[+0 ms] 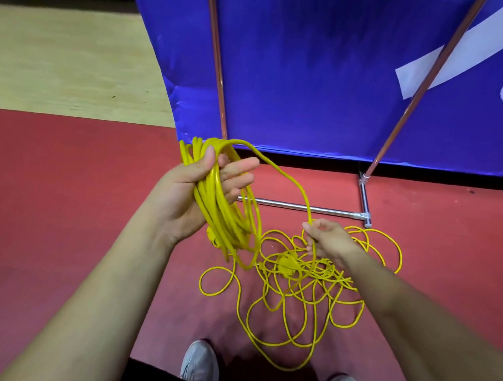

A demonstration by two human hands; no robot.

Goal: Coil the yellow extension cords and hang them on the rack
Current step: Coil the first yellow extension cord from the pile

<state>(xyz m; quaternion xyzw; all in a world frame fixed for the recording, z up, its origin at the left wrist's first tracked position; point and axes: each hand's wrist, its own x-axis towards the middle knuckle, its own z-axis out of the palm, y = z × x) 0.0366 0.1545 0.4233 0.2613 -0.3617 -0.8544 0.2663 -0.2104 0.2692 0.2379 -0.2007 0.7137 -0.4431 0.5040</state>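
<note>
Gathering yellow cord into a coil at frame centre, pinned under the thumb of the left hand to keep loops together; pinching the next strand with the right hand, centre right, to draw slack from the tangle on the floor near the rack.

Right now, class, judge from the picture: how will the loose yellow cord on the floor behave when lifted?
Probably floppy: the loose cord lies in slack loops on the red floor and curves between the right hand and the coil in the left hand. Likely to snag, since many loops cross. Probably fairly light: one hand holds many turns.
</note>
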